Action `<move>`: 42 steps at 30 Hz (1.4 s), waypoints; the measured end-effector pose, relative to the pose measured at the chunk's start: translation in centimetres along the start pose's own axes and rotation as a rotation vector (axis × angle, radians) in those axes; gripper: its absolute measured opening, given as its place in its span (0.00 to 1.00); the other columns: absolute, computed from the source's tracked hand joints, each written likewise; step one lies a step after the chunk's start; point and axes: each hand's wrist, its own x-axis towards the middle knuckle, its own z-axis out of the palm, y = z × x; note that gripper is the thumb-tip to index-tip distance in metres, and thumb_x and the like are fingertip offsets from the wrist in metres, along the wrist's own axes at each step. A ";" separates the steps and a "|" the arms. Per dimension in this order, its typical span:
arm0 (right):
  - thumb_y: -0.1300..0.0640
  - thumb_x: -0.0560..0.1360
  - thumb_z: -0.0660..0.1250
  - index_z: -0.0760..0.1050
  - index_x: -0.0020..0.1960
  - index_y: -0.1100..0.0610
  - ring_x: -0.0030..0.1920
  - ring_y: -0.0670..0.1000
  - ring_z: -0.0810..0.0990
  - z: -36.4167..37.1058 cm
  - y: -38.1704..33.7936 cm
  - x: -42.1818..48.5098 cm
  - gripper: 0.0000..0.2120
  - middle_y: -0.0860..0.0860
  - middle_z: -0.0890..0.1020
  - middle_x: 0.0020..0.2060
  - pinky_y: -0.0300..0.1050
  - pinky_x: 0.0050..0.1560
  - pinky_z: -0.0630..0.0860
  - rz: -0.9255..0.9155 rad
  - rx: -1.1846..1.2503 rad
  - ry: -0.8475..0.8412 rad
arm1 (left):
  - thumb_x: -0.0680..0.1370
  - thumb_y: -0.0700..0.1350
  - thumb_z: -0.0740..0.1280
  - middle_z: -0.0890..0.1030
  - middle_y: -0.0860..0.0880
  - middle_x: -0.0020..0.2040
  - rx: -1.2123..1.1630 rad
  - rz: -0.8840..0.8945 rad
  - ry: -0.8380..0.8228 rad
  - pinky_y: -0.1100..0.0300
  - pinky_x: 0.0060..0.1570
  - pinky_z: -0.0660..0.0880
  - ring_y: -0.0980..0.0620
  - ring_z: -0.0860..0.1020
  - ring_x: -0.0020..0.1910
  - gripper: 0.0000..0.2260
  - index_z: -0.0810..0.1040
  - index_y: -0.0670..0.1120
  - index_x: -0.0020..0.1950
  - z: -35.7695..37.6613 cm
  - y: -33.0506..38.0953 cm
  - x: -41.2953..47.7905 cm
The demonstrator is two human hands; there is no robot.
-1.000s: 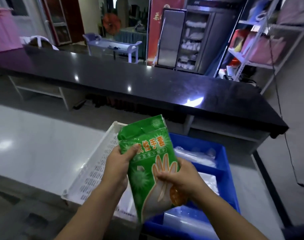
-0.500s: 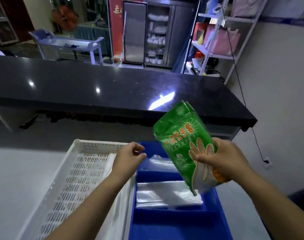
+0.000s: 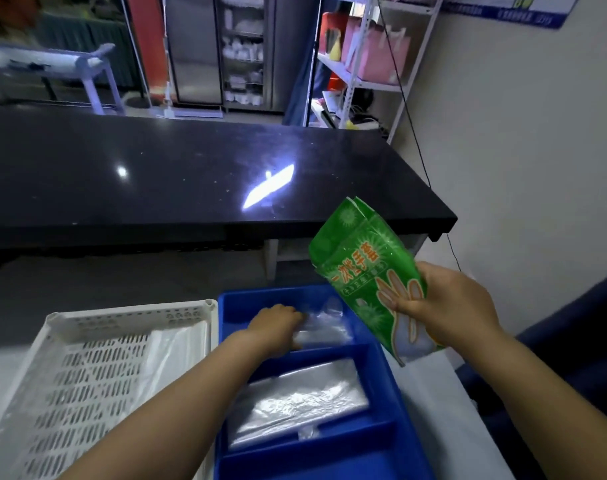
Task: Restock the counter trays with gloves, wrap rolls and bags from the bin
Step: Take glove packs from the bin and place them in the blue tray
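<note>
Right hand: fingers curled around lower half of green glove packet, thumb across printed front; packet glossy, crinkled, flat, tilted top-left, held in air above right rim of blue tray. Left hand: fingers bent down onto clear plastic bags in far compartment of blue tray; whether gripped or only touched, could not tell. Middle compartment held flat stack of shiny clear film, wrinkled on top. Tray hard plastic, split by raised dividers. White perforated bin just beside tray's left wall, thin clear sheet against its right side. Beyond both, dark polished counter, bare, straight front edge. Open space right of tray.
</note>
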 end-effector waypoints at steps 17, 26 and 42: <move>0.42 0.65 0.73 0.74 0.43 0.49 0.33 0.49 0.75 0.2 2.4 3.9 0.15 0.46 0.81 0.37 0.39 0.28 0.65 -0.221 0.042 0.023 | 0.64 0.40 0.71 0.81 0.48 0.40 0.098 -0.241 0.450 0.58 0.29 0.66 0.46 0.80 0.37 0.09 0.76 0.46 0.43 -2.5 4.3 -7.1; 0.40 0.66 0.71 0.72 0.44 0.49 0.38 0.53 0.78 4.7 -4.8 6.3 0.16 0.47 0.79 0.38 0.44 0.32 0.64 -0.622 -0.011 -0.071 | 0.43 0.42 0.75 0.75 0.51 0.23 0.101 -0.217 0.489 0.64 0.17 0.63 0.50 0.75 0.21 0.17 0.74 0.48 0.28 -0.6 7.2 -14.8; 0.40 0.71 0.66 0.73 0.60 0.46 0.50 0.51 0.79 10.6 -6.8 9.9 0.20 0.47 0.82 0.53 0.45 0.45 0.73 -0.577 0.061 -0.328 | 0.41 0.41 0.72 0.75 0.52 0.23 0.092 -0.317 0.519 0.64 0.18 0.64 0.50 0.74 0.22 0.17 0.74 0.48 0.27 1.2 6.3 -16.3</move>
